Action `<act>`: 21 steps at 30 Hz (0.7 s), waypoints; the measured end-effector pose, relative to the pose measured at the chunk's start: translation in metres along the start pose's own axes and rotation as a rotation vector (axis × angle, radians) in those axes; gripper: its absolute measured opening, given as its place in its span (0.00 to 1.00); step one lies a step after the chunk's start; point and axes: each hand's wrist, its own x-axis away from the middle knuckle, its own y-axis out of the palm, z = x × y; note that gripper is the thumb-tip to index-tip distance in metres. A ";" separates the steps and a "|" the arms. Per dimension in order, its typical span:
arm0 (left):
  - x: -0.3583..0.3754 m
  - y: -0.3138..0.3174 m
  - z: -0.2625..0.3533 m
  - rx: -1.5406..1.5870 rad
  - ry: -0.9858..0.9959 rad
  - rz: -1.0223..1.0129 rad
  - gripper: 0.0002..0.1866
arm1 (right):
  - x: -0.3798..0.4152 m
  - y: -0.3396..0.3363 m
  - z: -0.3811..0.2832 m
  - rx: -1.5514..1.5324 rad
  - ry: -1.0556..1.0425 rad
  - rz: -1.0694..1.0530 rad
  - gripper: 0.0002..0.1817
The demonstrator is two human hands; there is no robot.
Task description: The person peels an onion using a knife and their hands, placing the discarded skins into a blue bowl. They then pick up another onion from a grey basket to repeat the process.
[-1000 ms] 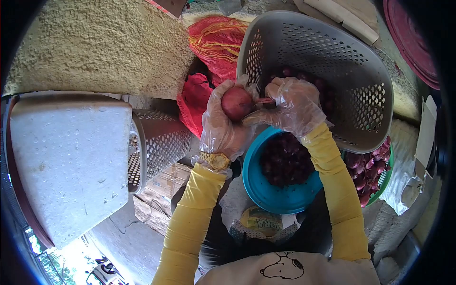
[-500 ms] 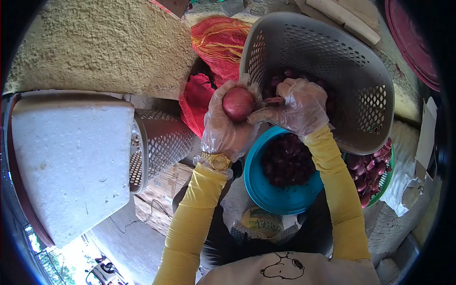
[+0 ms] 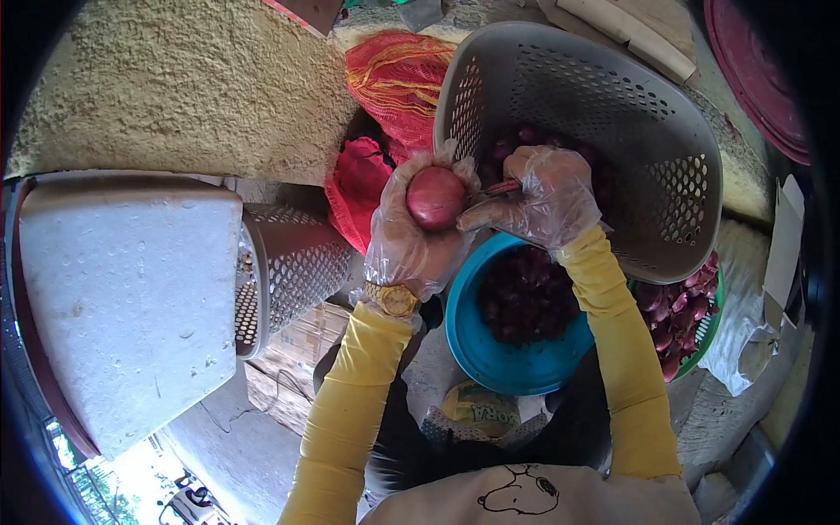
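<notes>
My left hand (image 3: 418, 232), in a clear plastic glove, is wrapped round a large red onion (image 3: 436, 199). It holds the onion up in front of the basket's near left side. My right hand (image 3: 551, 194), also gloved, is closed on a thin reddish-handled tool (image 3: 502, 187) that looks like a small knife; its blade is hard to make out. The thumb of that hand reaches toward the onion's right side. Beneath my right wrist stands a blue basin (image 3: 465, 337) with many small dark red onions (image 3: 528, 302).
A big grey perforated basket (image 3: 595, 83) holds more red onions. To the right, a green basket (image 3: 707, 337) contains red onions or peels. A red mesh sack (image 3: 398, 87) leans by the wall. On the left are a white foam box (image 3: 127, 302) and another perforated basket (image 3: 302, 267).
The whole view has shifted slightly left. Both hands keep nearly the same hold, and the onion seems turned a little in my left hand.
</notes>
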 end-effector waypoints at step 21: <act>0.007 0.014 0.020 0.361 -0.330 -0.050 0.18 | 0.001 -0.003 0.007 0.086 0.067 0.015 0.37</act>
